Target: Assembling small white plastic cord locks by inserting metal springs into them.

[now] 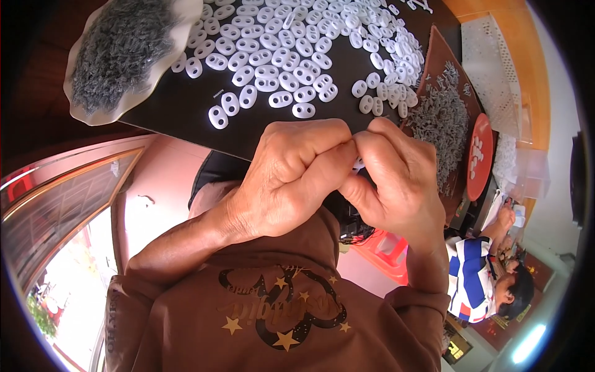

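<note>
My left hand (291, 177) and my right hand (396, 177) meet in front of my chest, just off the near edge of the dark table. Both are closed, with thumbs and fingers pinched together at the tips. Between them a sliver of a white plastic piece (358, 163) peeks out by the right fingers; most of it is hidden. What the left fingertips pinch is covered. On the table beyond lie many loose white oval pieces (281, 99), each with two holes, the nearest a short way past my knuckles.
A pale wavy-rimmed dish (176, 46) at the far left is heaped with small grey pieces (118, 59). On the right, a brown board (427, 71) bears more grey bits, beside a red plate (474, 183) with white pieces. Another person (483, 279) sits at the right; a red stool (384, 257) stands below.
</note>
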Demonstrator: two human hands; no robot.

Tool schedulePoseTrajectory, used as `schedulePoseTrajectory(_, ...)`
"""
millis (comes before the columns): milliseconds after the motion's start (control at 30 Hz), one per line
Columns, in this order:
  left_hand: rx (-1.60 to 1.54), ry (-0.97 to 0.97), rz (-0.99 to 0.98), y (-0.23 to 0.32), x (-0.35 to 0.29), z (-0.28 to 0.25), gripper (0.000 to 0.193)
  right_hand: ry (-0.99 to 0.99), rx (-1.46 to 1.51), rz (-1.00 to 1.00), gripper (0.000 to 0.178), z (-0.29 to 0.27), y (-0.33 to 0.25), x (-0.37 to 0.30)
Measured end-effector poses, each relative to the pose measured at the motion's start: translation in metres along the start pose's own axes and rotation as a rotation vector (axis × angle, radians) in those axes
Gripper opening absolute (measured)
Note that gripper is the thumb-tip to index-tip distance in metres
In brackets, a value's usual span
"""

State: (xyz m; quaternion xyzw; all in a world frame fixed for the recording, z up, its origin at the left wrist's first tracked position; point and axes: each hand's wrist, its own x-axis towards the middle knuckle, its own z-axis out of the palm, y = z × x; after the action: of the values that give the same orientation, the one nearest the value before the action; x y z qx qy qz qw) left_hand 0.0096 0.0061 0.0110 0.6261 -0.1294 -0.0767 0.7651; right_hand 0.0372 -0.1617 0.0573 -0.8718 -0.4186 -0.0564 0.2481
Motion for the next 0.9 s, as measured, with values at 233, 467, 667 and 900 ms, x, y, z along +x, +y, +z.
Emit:
schedulePoseTrajectory(233,0.047,-0.037,0.028,-0.003,0.001,-0.001,0.017,-0.072,-0.007,0.048,0.028,-0.006,-0.005,-0.004)
schedulePoseTrajectory(467,0.086,-0.05,0.084,-0.006,0.0,0.0,0.017,-0.119,-0.009,0.081,0.026,-0.004,-0.009,-0.008)
schedulePoseTrajectory(667,0.147,-0.056,0.149,-0.008,0.003,0.001,0.017,-0.039,0.009,0.021,0.026,0.003,-0.002,-0.007)
schedulePoseTrajectory(900,0.34,-0.056,0.472,-0.02,0.004,-0.003,0.007,-0.024,0.056,-0.002,0.025,0.006,0.007,-0.007)
